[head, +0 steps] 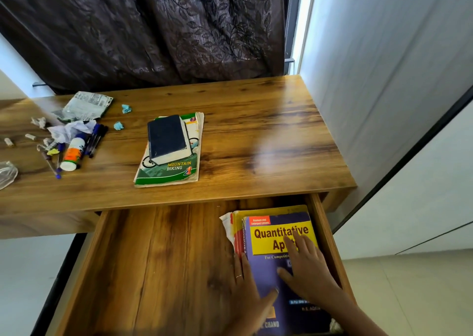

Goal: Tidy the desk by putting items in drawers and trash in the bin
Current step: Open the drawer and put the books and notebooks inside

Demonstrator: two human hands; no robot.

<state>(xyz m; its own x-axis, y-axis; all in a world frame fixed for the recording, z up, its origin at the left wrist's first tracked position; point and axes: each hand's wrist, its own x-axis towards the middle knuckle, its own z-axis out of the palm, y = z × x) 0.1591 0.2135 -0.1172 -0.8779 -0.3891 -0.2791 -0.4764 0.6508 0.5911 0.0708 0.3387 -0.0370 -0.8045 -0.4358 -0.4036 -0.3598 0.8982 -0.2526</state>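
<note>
Our left hand (pixel 245 282) and right hand (pixel 307 266), flat and released, should square the purple book (pixel 268 271) into the drawer's (pixel 153 259) right corner.

The wooden desk (pixel 256 136) carries a green "Mountain Biking" book (pixel 176 172) near its middle. At the far left lie a crumpled foil packet (pixel 85 105), white crumpled paper (pixel 69 131), several pens (pixel 96 140), a white glue bottle (pixel 73 154) on its side and two blue paper scraps (pixel 122 116). The desk's right half is bare.
</note>
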